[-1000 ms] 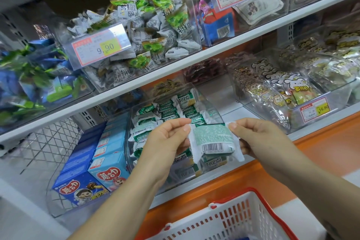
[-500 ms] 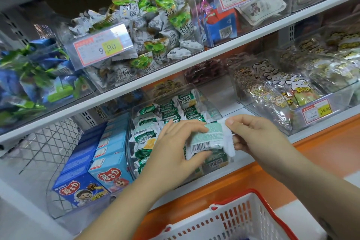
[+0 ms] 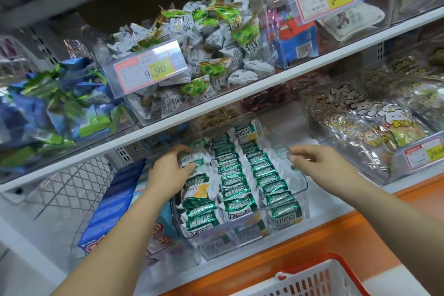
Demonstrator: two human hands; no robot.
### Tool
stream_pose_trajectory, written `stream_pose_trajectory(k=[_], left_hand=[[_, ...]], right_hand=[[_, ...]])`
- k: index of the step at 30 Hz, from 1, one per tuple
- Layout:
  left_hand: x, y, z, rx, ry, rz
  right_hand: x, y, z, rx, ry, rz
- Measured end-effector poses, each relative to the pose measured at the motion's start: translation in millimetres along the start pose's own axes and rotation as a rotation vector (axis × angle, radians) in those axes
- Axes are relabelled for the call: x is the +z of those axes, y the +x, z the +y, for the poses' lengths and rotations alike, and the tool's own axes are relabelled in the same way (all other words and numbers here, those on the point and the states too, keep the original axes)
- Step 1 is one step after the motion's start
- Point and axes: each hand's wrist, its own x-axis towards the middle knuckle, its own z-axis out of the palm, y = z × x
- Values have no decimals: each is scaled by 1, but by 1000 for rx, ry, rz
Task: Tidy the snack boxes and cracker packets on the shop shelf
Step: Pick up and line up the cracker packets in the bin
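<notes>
A clear plastic bin [image 3: 303,181] on the lower shelf holds three rows of green-and-white cracker packets [image 3: 234,172]. My left hand [image 3: 168,170] reaches into the bin's left row, where its fingers and thumb curl round one cracker packet [image 3: 190,159] lying on top of that row. Over by the bin's right wall, my right hand [image 3: 317,160] has loosely curled fingers and holds nothing. Whether its fingertips touch the wall I cannot tell. Blue snack boxes [image 3: 113,199] stand in a row to the left of the bin, partly hidden by my left forearm.
A white shelf board [image 3: 240,96] hangs just above the bin, carrying bins of wrapped sweets [image 3: 206,60] with price tags. Another clear bin of cartoon snack bags [image 3: 374,132] sits to the right. A red-rimmed white basket [image 3: 312,281] is below, in front of the orange shelf edge.
Both hands held one packet in front of the bin. The left hand has carried it onto the left row; the right hand let go and moved right to the bin's wall.
</notes>
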Motion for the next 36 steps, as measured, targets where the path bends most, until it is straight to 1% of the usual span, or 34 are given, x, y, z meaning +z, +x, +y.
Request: stream_pose_trajectory(k=[2,4,8,9,11,15,18,23,27,30,34,36], left_hand=[[-2,1,-6,-9,-6,-53],[-5,0,-6,1,-19,-66],[-8,5,19,83,-21,27],[-6,10,30,109,-17,27],[6,28,54,138,-23,-34],[45,82,89,124,-104,-163],[68,114,97,157,-22,-173],[97,144,100,232,169,-242],[114,147,103,326,299,-182],[116,147,105,327,365,-136],[97,138,104,310,346,-53],[80,124,107,290,253,-13]], right_hand=[[0,1,1,12,23,-2],[0,2,2,17,49,-8],[-2,3,5,37,120,-20],[-2,4,7,46,147,-27],[-5,5,8,70,208,-51],[-9,9,15,79,257,-116],[-11,12,18,76,289,-158],[-14,19,23,85,391,-206],[-13,22,25,84,407,-215],[-13,22,26,81,410,-206],[-13,19,24,80,400,-185],[-12,15,21,81,379,-170]])
